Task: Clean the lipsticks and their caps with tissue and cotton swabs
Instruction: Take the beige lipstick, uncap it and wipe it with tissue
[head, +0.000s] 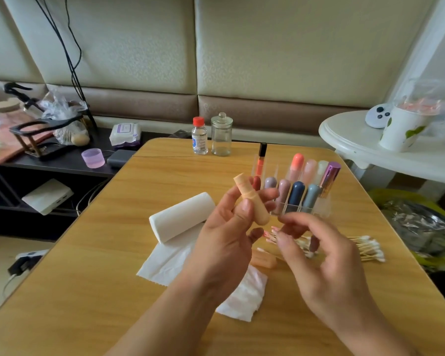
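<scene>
Left hand (224, 227): thumb and fingers curled round peach lipstick (252, 201), held tilted, bullet end up and to the left, base toward the palm's right edge; thumb pressed across mid-barrel, fingertips wrapping from behind. Right hand (319, 255): fingers loosely curled, tips close together just below and right of lipstick base, not touching it; whether anything is pinched between the tips cannot be told. Peach cap (263, 260) lying on table (88, 291) under both hands, beside crumpled tissue (244, 299). Cotton swabs (365, 249) in loose pile behind right hand. Tissue roll (181, 217) left of left hand, one sheet unrolled toward camera. Clear organiser (302, 199) just beyond fingertips, holding upright lipsticks. Far edge of table: red-capped bottle (199, 137) and glass jar (221, 137) side by side.
</scene>
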A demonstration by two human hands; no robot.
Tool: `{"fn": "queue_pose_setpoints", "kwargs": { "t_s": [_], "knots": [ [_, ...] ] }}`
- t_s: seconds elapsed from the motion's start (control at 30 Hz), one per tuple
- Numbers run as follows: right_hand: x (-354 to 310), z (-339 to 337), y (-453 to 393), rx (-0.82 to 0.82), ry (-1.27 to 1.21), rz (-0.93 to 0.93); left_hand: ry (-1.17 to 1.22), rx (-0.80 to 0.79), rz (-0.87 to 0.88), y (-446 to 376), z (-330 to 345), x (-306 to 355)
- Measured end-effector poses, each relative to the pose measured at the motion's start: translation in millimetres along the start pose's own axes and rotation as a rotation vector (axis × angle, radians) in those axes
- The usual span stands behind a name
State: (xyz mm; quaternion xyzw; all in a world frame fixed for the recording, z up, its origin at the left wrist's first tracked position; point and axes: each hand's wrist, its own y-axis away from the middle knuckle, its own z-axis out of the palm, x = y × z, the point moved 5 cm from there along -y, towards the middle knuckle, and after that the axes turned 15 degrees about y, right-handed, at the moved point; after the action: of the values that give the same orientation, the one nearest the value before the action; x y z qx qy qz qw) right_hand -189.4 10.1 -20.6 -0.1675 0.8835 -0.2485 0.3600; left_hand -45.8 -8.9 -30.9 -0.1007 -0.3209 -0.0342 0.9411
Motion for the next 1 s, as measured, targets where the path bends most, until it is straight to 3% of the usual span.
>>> {"fn": "queue_pose_setpoints", "kwargs": {
  "t_s": [0.13,0.27,0.4,0.57,0.73,1.0],
  "knots": [
    [-9.8,11.4,-2.7,-0.137,-0.347,0.127,-0.08,-0.051,-0.019,3.7,8.8,-6.2],
    [-8.1,14.4,-4.2,-0.182,-0.589,0.269,-0.099,-0.054,-0.015,4.8,11.6,-7.2],
    [-0.9,19.7,0.1,-0.336,-0.775,0.356,-0.079,-0.073,-0.031,5.3,13.3,-1.7],
    [1.9,18.6,1.8,-0.364,-0.784,0.361,-0.148,0.059,0.136,4.2,1.8,12.6],
    [-0.6,17.5,2.3,-0.35,-0.663,0.322,-0.282,0.076,0.285,7.2,5.0,18.5],
    [-1.4,17.1,0.3,-0.304,-0.625,0.296,-0.315,0.075,0.256,10.0,10.4,13.1]
  ]
}}
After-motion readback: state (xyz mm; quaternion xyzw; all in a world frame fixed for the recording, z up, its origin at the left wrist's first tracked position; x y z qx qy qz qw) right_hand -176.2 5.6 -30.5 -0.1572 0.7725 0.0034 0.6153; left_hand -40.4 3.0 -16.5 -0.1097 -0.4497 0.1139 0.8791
